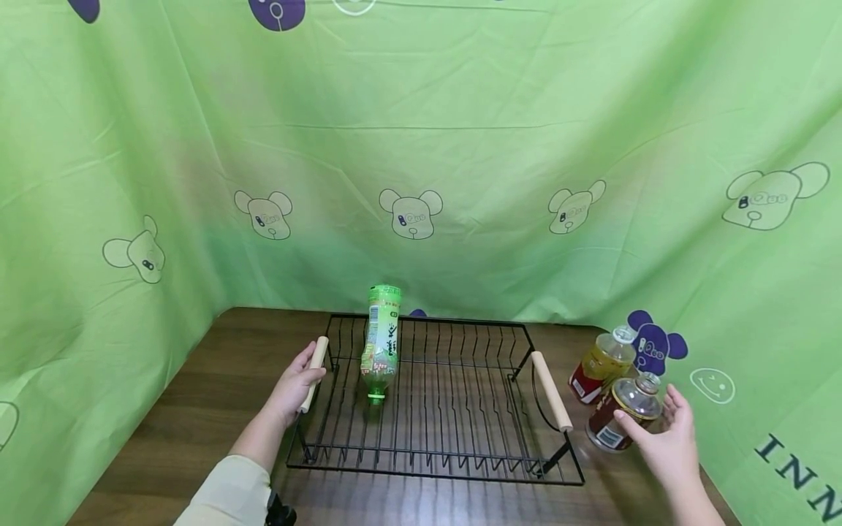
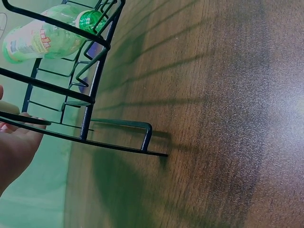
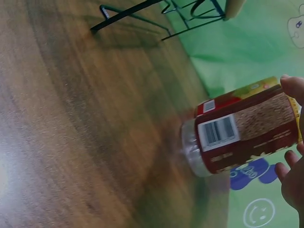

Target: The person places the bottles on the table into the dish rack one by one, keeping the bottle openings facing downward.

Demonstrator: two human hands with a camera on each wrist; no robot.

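Observation:
A black wire dish rack [image 1: 434, 467] with a wooden handle at each end stands on the table. My left hand [image 1: 294, 386] grips its left wooden handle [image 1: 316, 372], seen only in part in the left wrist view. A green plastic bottle [image 1: 380, 343] lies in the rack's left part, its green cap [image 2: 91, 21] towards me. Right of the rack my right hand [image 1: 667, 438] is spread around a capless clear bottle with a brown label [image 1: 621, 413]. The thumb [image 3: 292, 88] is at the bottle's side; the other fingers look apart from it. This bottle stands upright.
Just behind the brown-labelled bottle stands another clear bottle with a yellow and red label [image 1: 601, 364]. The rack's right wooden handle [image 1: 551, 391] is close to both. A green printed cloth [image 1: 487, 183] hangs around the brown wooden table [image 1: 164, 453].

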